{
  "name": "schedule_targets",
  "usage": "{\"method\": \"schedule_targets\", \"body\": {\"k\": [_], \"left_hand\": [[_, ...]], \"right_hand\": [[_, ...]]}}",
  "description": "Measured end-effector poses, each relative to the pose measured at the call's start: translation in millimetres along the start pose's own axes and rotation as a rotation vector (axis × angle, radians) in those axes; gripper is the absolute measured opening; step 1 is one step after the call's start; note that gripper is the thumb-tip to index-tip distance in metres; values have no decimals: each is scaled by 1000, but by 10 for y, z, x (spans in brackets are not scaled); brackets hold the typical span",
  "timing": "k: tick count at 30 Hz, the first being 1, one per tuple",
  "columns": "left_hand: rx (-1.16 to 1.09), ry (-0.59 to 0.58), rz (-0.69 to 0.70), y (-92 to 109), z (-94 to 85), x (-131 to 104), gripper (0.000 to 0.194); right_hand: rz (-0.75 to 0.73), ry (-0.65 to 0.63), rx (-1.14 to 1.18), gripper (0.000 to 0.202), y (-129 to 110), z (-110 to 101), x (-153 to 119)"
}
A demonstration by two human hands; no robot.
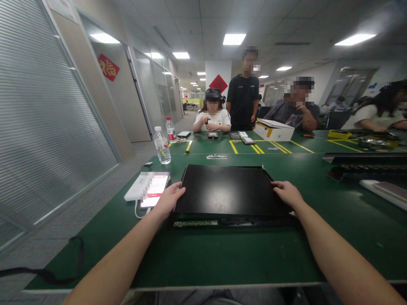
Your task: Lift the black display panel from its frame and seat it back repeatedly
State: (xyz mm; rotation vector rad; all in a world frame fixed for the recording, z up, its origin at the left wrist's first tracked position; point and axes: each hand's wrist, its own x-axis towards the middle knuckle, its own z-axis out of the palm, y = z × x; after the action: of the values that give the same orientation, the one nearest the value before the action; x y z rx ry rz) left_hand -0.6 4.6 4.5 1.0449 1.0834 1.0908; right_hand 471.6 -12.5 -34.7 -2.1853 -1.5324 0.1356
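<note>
A flat black display panel [227, 190] lies in front of me on the green table [229, 258]. My left hand [171, 197] grips its left edge, with the thumb on top. At the opposite edge, my right hand [288, 192] pinches the panel near its upper right side. Beneath it shows a black frame [270, 222], and a green circuit board strip [195, 223] is exposed along the near side. The panel looks slightly apart from the frame there. The fingers under both edges are hidden.
To the left are a phone [155, 190] with a white cable, a white box [135, 188] and two water bottles [163, 146]. Black frame strips [365, 171] and a pale device [388, 192] lie right. Across the table, a seated person [213, 118] handles a small object.
</note>
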Motion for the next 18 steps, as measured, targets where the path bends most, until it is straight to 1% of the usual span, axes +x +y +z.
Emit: {"method": "schedule_targets", "body": {"k": [4,10,12,14,18], "left_hand": [[4,11,-3,2,-5,5,47],[3,20,-3,19,7,-6,43],[3,23,-10,27,10,-12,44],[1,31,-11,31,12,-18,46],[17,37,-12,37,25,-25,43]], "right_hand": [[-20,16,17,40,-4,5,-19],[62,33,136,33,52,-25,-69],[45,28,162,32,80,-55,-111],[-2,6,157,32,93,-89,-155],[-39,-23,57,32,36,-127,-205]]}}
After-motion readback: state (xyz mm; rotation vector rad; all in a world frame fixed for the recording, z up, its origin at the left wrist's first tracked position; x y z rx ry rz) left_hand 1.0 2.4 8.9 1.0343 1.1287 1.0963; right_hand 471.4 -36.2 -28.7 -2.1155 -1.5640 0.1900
